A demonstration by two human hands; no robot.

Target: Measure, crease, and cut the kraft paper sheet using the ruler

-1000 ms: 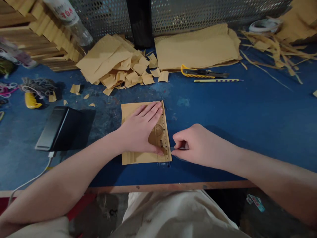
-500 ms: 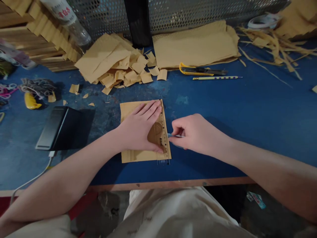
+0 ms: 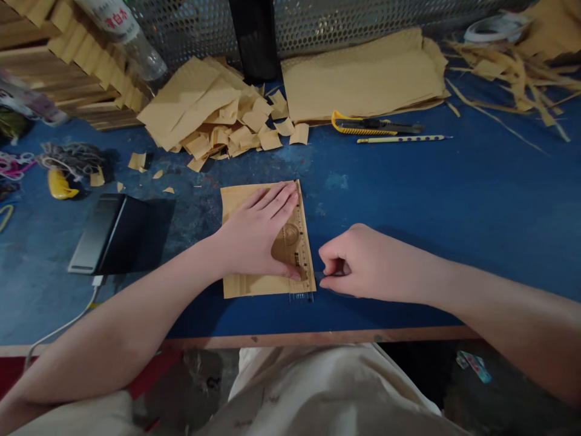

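Observation:
My left hand (image 3: 254,236) lies flat with its fingers spread, pressing a clear ruler (image 3: 300,242) onto a piece of brown kraft paper (image 3: 233,286). The ruler has dark scale marks and runs along the paper's right edge, its lower end jutting past the bottom edge. To the right of the paper, my right hand (image 3: 363,263) is closed in a pinch just above the blue tabletop. Between its thumb and fingers is something thin and see-through, mostly hidden, beside the paper's lower right corner.
Behind lie cut paper scraps (image 3: 245,130), a stack of kraft sheets (image 3: 358,82), a yellow utility knife (image 3: 363,124) and a pencil (image 3: 399,139). A black device (image 3: 106,233) with a white cable stands left. Paper strips (image 3: 512,79) and a tape roll (image 3: 494,29) occupy the back right.
My right hand has moved down toward the front edge, alongside the paper's right side, still pinched. My left hand keeps its place on the ruler. The view has shifted slightly.

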